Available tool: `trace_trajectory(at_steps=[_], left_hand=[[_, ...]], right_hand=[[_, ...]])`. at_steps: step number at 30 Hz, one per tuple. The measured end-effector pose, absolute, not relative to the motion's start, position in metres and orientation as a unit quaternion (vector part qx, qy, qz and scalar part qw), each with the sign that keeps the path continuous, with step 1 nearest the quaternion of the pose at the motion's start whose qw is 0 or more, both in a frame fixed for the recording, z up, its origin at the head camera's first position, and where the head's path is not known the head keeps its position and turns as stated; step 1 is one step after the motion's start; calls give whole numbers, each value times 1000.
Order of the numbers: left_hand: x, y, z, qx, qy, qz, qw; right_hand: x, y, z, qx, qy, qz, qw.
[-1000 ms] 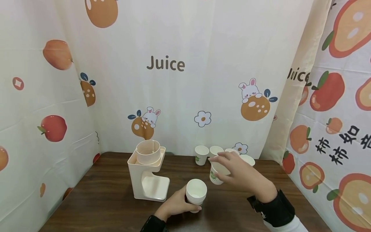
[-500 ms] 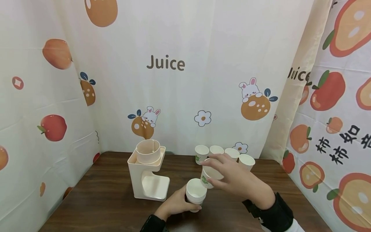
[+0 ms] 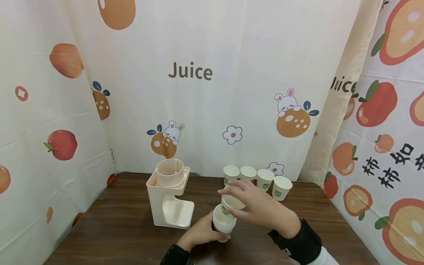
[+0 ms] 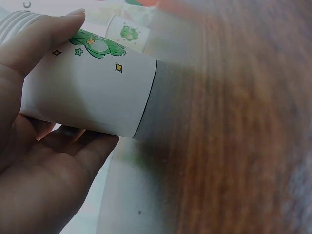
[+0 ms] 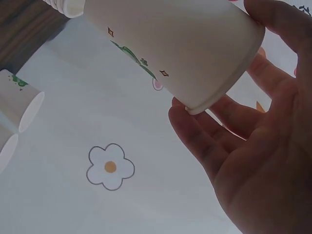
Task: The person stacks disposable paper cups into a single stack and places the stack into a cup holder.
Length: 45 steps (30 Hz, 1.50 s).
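From the head view, the left hand [image 3: 202, 232] wraps around a stack of cups [image 3: 223, 225] standing near the front middle of the worktop [image 3: 116, 224], while the right hand [image 3: 255, 204] pinches a single cup [image 3: 232, 203] by its rim, its base just at the mouth of the stack. A cream dispenser [image 3: 169, 195] stands to the left, and a row of four cups [image 3: 257, 178] sits at the far edge, before the curtain [image 3: 198, 92]. In the left wrist view, the fingers [image 4: 44, 36] and thumb curl round the stack's white side [image 4: 92, 92], printed with a green frog. In the right wrist view, the fingers [image 5: 214, 141] curve under the single cup [image 5: 180, 44], holding it tilted, base toward the camera.
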<state>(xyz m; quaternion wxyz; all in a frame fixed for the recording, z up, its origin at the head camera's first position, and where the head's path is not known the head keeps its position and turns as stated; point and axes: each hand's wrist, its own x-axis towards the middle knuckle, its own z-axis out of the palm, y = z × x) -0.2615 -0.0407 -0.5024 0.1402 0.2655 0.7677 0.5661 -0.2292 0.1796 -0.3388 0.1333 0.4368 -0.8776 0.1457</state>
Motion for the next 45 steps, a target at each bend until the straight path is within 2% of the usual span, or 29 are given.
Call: trace_trajectory(at_steps=[8,36,45], left_hand=[[-262,-39,-504,291,755,573,131],[-262,-41,-504,256,781,553,134],[-262,-42,-504,268,773,557,143]], right_hand=[[-233,173,-347,454,-870,151,118],[-248,165,-388,450,-878,163,19],[-251,166,-396,467,-869,162,28]])
